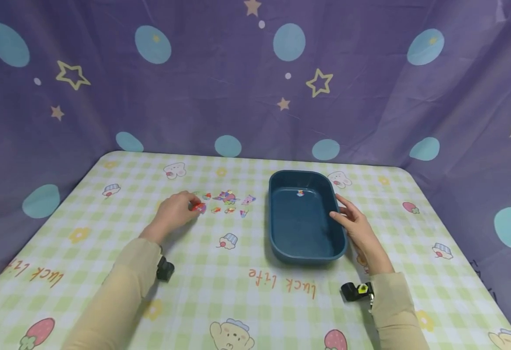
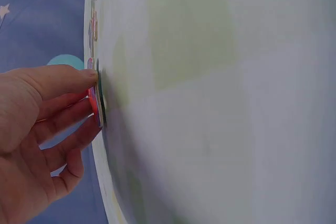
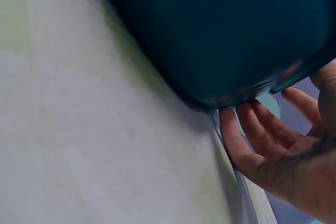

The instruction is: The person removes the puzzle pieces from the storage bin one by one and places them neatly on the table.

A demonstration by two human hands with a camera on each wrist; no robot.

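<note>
At the left end of a group of small flat colourful cutouts (image 1: pixel 226 197), my left hand (image 1: pixel 177 211) pinches a flat red and purple cutout (image 1: pixel 200 208) between thumb and fingers. In the left wrist view, this thin cutout (image 2: pixel 96 100) stands edge-on, right at the tablecloth. My right hand (image 1: pixel 355 224) grips the right wall of a dark teal plastic bin (image 1: pixel 274 238), thumb over the rim and fingers along the outside. The right wrist view has those fingers (image 3: pixel 239 142) against the bin's outer wall (image 3: pixel 210 35). One small cutout (image 1: pixel 300 193) lies inside the bin, near its far end.
A green and white checked tablecloth (image 1: pixel 185 306) with printed cartoons covers the table. Behind it hangs a purple curtain (image 1: pixel 220 87) with stars and dots. Each wrist wears a black camera mount, such as the left one (image 1: pixel 165 270).
</note>
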